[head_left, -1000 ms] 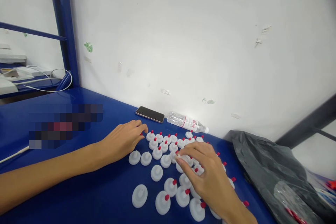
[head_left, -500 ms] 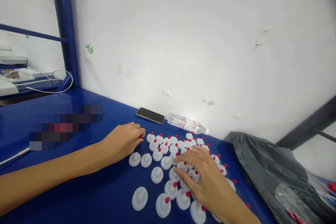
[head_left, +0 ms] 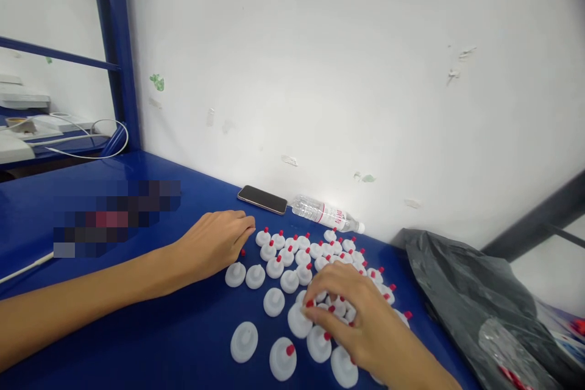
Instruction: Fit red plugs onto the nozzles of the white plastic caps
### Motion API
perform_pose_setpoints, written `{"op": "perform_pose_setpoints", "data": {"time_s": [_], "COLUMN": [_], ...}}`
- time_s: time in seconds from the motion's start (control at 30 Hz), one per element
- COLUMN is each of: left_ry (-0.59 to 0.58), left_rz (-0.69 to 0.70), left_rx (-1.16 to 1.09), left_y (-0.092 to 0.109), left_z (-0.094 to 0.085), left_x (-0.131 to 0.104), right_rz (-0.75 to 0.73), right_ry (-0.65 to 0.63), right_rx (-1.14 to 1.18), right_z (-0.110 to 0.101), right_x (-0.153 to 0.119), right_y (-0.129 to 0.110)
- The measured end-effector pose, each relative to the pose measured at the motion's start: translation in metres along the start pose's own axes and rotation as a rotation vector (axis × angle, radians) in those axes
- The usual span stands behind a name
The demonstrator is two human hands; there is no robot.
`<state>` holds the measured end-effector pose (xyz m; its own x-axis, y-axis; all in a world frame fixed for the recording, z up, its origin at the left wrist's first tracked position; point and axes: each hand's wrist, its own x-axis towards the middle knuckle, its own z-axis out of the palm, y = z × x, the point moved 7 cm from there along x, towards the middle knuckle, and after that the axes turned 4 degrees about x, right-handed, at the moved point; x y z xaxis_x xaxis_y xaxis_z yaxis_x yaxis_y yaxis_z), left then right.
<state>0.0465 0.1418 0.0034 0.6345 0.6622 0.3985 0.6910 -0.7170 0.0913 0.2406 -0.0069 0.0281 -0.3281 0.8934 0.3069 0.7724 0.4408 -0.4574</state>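
My right hand (head_left: 354, 311) pinches a round white plastic cap with a red tip (head_left: 300, 320) between thumb and forefinger. Its palm hangs over part of a cluster of similar white caps (head_left: 275, 267), most with red tips, and hides some of them. My left hand (head_left: 217, 245) rests at the cluster's left edge with fingers curled together; what they hold, if anything, is hidden. A small red piece (head_left: 242, 253) shows just under its fingertips. White caps without red tips, such as one at the front (head_left: 244, 342), stand closer to me.
Against the wall (head_left: 320, 73) lie a dark-screened phone (head_left: 262, 199) and a clear plastic bottle (head_left: 326, 213) on its side. A black plastic bag (head_left: 466, 280) covers the right side of the blue table (head_left: 183, 341). A blue metal post (head_left: 119, 49) rises at left.
My right thumb and forefinger have closed on a red-tipped cap, which has shifted slightly up. My left hand has barely moved; the red piece now shows below its fingers.
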Motion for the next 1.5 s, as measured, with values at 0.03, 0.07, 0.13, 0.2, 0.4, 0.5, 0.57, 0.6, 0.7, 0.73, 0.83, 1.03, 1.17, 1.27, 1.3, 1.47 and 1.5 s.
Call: {"op": "perform_pose_setpoints", "data": {"time_s": [0.03,0.07,0.13,0.2,0.4,0.5,0.57,0.6,0.7,0.73,0.83,1.03,1.17,1.27,1.3,1.47,1.5], "left_ry": [0.042,0.084,0.155,0.199,0.319,0.298,0.288,0.285,0.282,0.293,0.31,0.306,0.272,0.249,0.247,0.258,0.229], "left_rz": [0.025,0.058,0.149,0.256,0.519,0.535,0.539,0.544,0.56,0.566,0.559,0.562,0.506,0.389,0.324,0.053,0.042], "left_rx": [-0.022,-0.048,-0.1,-0.143,-0.16,-0.148,-0.142,-0.136,-0.128,-0.134,-0.146,-0.138,-0.299,-0.406,-0.416,-0.294,-0.25], "left_y": [0.003,0.007,0.019,0.034,0.076,0.085,0.087,0.088,0.088,0.088,0.086,0.085,0.087,0.078,0.07,0.011,0.004], "left_z": [-0.004,-0.008,-0.017,-0.025,-0.036,-0.031,-0.029,-0.029,-0.029,-0.031,-0.034,-0.034,-0.037,-0.04,-0.042,-0.047,-0.044], "left_x": [-0.001,-0.002,-0.007,-0.015,-0.044,-0.048,-0.049,-0.049,-0.049,-0.049,-0.047,-0.045,-0.045,-0.037,-0.032,-0.002,0.002], "right_rz": [0.039,0.07,0.095,0.075,-0.118,-0.272,-0.342,-0.36,-0.344,-0.328,-0.324,-0.4,-0.432,-0.453,-0.448,-0.167,-0.115], "right_ry": [0.045,0.083,0.134,0.157,0.254,0.311,0.338,0.356,0.382,0.394,0.434,0.452,0.52,0.517,0.512,0.59,0.55], "right_rx": [0.019,0.033,0.049,0.054,-0.077,-0.173,-0.198,-0.201,-0.196,-0.197,-0.207,-0.18,-0.281,-0.422,-0.47,-0.339,-0.254], "right_z": [-0.004,-0.006,-0.008,-0.005,0.011,0.017,0.018,0.018,0.015,0.014,0.014,0.012,0.004,0.0,-0.002,-0.028,-0.028], "right_x": [-0.001,-0.002,-0.003,-0.001,0.006,0.006,0.005,0.005,0.004,0.004,0.003,0.006,0.005,0.002,0.0,-0.004,-0.003], "right_y": [0.002,0.005,0.006,0.003,-0.021,-0.036,-0.042,-0.044,-0.043,-0.042,-0.041,-0.049,-0.057,-0.052,-0.047,-0.007,-0.002]}}
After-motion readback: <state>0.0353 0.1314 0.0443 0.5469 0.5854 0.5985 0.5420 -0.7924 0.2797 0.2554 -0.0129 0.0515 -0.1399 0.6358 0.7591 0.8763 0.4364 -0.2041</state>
